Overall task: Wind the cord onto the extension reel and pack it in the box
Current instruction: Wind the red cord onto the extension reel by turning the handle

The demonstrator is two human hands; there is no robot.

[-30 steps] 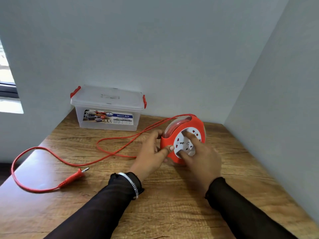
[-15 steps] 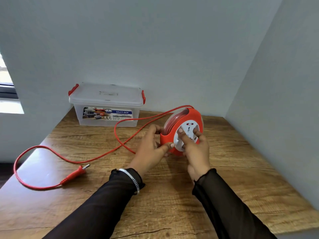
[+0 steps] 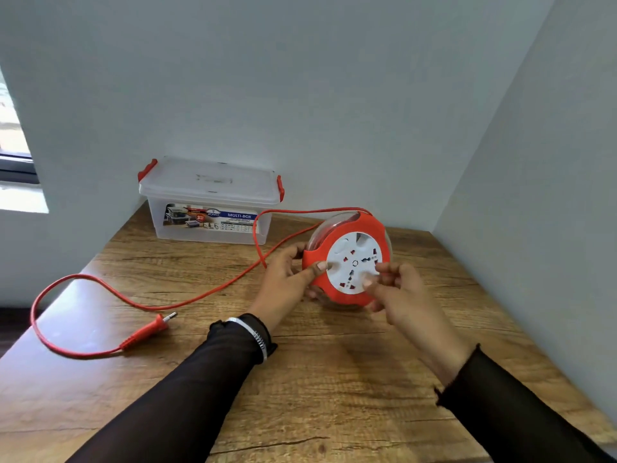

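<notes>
A round red extension reel (image 3: 347, 248) with a white socket face stands upright on the wooden table (image 3: 334, 379). My left hand (image 3: 287, 279) grips its left rim, thumb on the red front. My right hand (image 3: 397, 289) has its fingertips on the lower right of the white face. The red cord (image 3: 207, 292) leaves the reel's top, loops down in front of the box and trails left across the table to the red plug (image 3: 150, 329). The clear plastic box (image 3: 210, 202) with red clips sits at the back with its lid on.
Grey walls close the table at the back and on the right. The cord loop hangs over the table's left edge (image 3: 40, 302). A window (image 3: 16, 168) is at far left.
The cord loop near the reel has shortened and lifted toward the box. My right hand has shifted from the top of the white face to its lower right. The plug stays put.
</notes>
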